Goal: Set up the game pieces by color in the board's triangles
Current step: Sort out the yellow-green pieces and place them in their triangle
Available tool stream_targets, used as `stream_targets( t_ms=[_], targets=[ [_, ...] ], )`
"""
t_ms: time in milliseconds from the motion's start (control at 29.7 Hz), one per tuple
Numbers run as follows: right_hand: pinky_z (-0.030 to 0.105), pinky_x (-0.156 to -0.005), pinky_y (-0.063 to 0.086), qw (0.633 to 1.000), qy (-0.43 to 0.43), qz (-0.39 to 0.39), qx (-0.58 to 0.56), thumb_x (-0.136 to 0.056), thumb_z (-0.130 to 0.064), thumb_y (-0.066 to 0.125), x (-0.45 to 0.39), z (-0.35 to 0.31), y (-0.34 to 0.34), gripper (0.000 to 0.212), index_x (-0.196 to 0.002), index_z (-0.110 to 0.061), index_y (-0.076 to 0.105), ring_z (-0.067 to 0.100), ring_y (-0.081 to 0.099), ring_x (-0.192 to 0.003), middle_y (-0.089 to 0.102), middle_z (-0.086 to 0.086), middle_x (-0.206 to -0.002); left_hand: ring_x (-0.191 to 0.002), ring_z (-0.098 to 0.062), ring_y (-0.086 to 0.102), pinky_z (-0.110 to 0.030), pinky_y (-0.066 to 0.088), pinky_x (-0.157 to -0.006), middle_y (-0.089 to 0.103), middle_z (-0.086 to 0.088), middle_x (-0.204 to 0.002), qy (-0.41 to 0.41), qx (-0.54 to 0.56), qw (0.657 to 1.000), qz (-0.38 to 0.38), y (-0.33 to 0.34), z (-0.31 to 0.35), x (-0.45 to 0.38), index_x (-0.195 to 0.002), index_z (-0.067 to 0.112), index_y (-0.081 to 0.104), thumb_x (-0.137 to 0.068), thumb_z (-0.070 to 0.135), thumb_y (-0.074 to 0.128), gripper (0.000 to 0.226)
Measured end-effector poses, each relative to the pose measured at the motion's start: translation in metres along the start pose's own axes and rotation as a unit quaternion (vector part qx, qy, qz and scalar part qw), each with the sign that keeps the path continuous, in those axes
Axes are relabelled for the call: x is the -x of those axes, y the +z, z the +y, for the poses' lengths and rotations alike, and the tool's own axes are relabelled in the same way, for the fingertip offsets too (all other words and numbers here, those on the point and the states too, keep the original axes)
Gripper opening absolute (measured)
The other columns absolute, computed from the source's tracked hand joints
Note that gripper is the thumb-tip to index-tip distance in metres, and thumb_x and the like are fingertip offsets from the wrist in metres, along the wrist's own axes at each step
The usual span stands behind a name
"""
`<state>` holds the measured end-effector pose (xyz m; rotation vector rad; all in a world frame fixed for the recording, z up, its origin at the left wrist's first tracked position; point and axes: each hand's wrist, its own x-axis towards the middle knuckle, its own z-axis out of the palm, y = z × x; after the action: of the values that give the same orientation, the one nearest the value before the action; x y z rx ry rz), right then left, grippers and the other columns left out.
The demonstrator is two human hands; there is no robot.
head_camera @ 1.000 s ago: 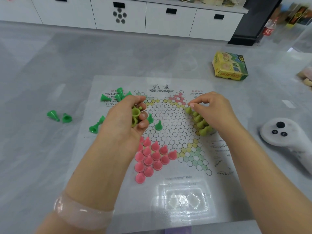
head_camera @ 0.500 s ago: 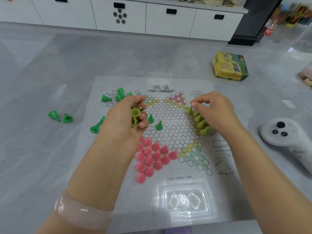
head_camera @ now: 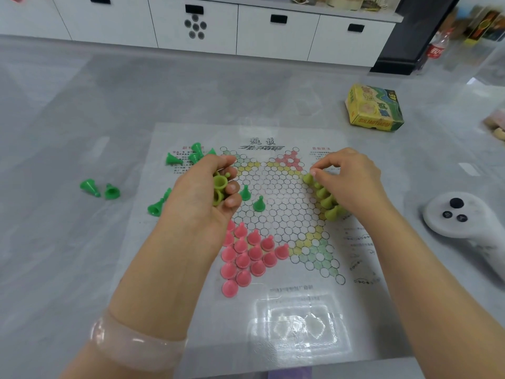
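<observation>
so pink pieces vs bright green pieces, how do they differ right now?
The pink pieces stand upright, packed into one triangle of the board. The bright green pieces are scattered, mostly tipped on their sides, some off the board on the table; two stand upright mid-board. Both are the same cone-shaped pawn.

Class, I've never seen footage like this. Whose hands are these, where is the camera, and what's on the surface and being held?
A person wears a camera on the head, looking down at their own hands. The left hand grips several olive-green pieces; the right hand pinches one more at a row of olive-green pieces on a paper Chinese checkers board. Pink pieces fill one triangle. Bright green pieces lie scattered. A yellow box and a white controller sit alongside.
</observation>
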<state>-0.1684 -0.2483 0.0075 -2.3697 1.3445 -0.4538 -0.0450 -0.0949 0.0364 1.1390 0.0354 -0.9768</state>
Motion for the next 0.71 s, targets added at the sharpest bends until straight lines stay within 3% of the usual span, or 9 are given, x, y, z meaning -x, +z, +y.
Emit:
stream_targets(
  t_ms=[504,706],
  targets=[
    [0.048,-0.1,0.033,1.0,-0.01,-0.005,0.012,-0.085,-0.03,0.06,0.0001,0.001,0.0023,0.008,-0.077,-0.032,0.061,0.023,0.047,-0.113,0.057,-0.001,-0.116,-0.042,-0.007,0.035,-0.015,0.026,-0.034,0.047,0.0,-0.061,-0.003,0.001,1.0,0.006,-0.001,0.0015,-0.0007,-0.073,0.01,0.054,-0.086,0.005,0.051,0.014],
    [0.049,-0.101,0.033,1.0,-0.003,-0.02,0.02,-0.085,-0.033,0.06,-0.0007,0.0039,-0.0007,0.015,-0.097,-0.028,0.067,0.023,0.046,-0.116,0.057,0.0,-0.118,-0.045,-0.007,0.036,-0.015,0.028,-0.034,0.047,-0.001,-0.062,-0.003,0.007,1.0,-0.007,-0.0016,0.0019,-0.0018,-0.075,0.009,0.054,-0.086,0.005,0.051,0.012]
  ],
)
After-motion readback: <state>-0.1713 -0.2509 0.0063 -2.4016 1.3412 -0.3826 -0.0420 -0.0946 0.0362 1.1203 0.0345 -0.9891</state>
